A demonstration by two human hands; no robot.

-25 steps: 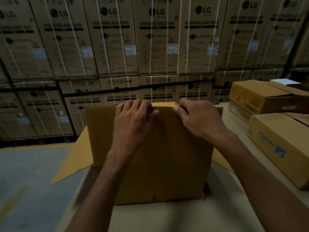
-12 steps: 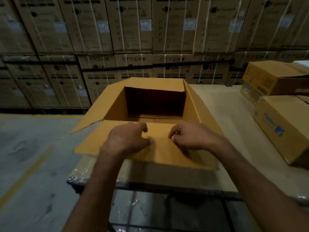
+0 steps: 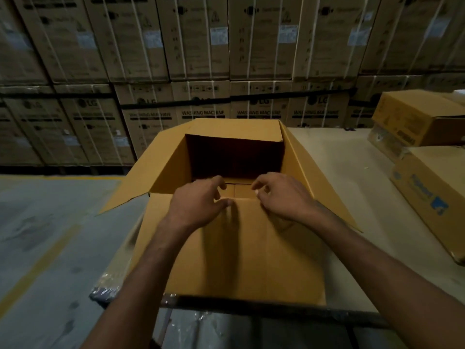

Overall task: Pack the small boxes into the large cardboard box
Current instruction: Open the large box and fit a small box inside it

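The big box (image 3: 234,157) sits open at the table's (image 3: 347,172) front edge. Both hands, left (image 3: 198,205) and right (image 3: 279,197), rest on its near flap (image 3: 246,248), fingers loose and apart, holding nothing. Press the flap flat so it stays down. The box looks empty, though its inside is dark. More boxes (image 3: 427,182) wait at the right edge.

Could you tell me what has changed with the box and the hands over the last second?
The near flap went from upright to folded down toward the person, opening the box. Both hands, left and right, have loosened their hold at its crease. The side boxes stayed put.
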